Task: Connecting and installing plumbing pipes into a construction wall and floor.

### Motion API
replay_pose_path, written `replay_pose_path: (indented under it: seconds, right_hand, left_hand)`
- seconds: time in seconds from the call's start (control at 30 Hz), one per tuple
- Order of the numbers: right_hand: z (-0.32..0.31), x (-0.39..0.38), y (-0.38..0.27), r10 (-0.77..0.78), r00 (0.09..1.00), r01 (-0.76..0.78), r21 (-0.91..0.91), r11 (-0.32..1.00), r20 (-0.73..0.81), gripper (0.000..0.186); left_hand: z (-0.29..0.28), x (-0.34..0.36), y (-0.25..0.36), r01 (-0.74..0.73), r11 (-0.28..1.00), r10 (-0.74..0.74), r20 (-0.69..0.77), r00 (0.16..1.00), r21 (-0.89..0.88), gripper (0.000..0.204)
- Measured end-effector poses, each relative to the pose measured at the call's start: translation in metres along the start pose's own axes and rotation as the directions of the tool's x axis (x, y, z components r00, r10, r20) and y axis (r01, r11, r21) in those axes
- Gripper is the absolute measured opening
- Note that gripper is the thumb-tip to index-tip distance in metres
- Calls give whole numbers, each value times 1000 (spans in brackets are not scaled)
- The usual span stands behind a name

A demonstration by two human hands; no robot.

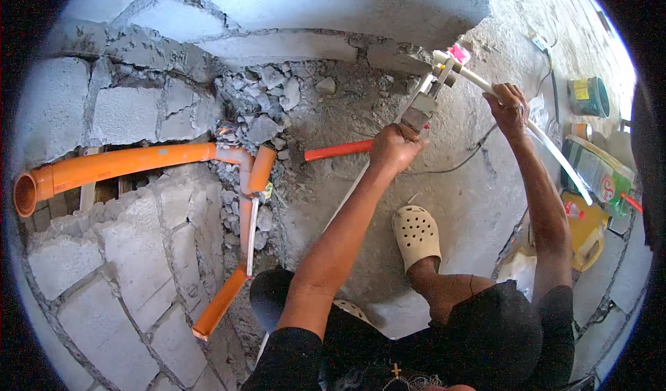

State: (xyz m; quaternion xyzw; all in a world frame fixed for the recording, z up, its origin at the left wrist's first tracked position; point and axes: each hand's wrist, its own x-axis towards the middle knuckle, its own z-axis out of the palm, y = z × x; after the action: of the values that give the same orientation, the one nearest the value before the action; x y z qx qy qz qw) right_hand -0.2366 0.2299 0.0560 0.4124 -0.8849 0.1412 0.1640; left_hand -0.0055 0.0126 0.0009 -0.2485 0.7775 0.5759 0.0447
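My left hand (397, 148) is closed round a grey, blocky tool (419, 111) with a small red spot; its exact kind is unclear. A red tube-like piece (338, 150) extends leftward from beside that hand; whether it joins the tool is hidden. Beneath the left arm runs a long white pipe (352, 190), slanting up toward a pale fitting (440, 59) with a bright pink patch (458, 53). My right hand (510, 108) grips a second white pipe (565, 166), whose upper end meets the area of the fitting and whose lower end hangs free at the right.
Orange drain pipes (132, 166) cross the broken block wall (125, 103) on the left, beside rubble (267, 96). At right stand a green bucket (588, 98), a green-and-white bag (600, 166) and a yellow jug (588, 235). A dark cable (451, 163) lies on the floor near my clog (416, 233).
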Motion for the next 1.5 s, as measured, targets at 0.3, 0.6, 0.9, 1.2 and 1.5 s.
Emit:
replay_pose_path:
  seconds: [0.3,0.6,0.9,1.2,1.5]
  right_hand:
    - [3,2,8,66,994,-68,20,997,91,29]
    - [-6,8,1,153,963,-177,91,980,220,31]
    - [-7,10,0,168,953,-190,66,980,253,30]
    - [-9,12,1,176,933,-222,114,968,314,30]
    - [-10,13,0,169,938,-200,75,977,301,29]
  left_hand:
    - [3,4,-8,13,1000,-13,-13,1000,-22,38]
    - [6,3,-12,-5,998,2,-41,999,-64,38]
    - [6,4,-10,24,999,-25,-31,999,-28,39]
    - [5,2,-7,27,999,-29,-51,998,-31,40]
    - [3,2,-2,61,998,-61,-13,998,-13,39]
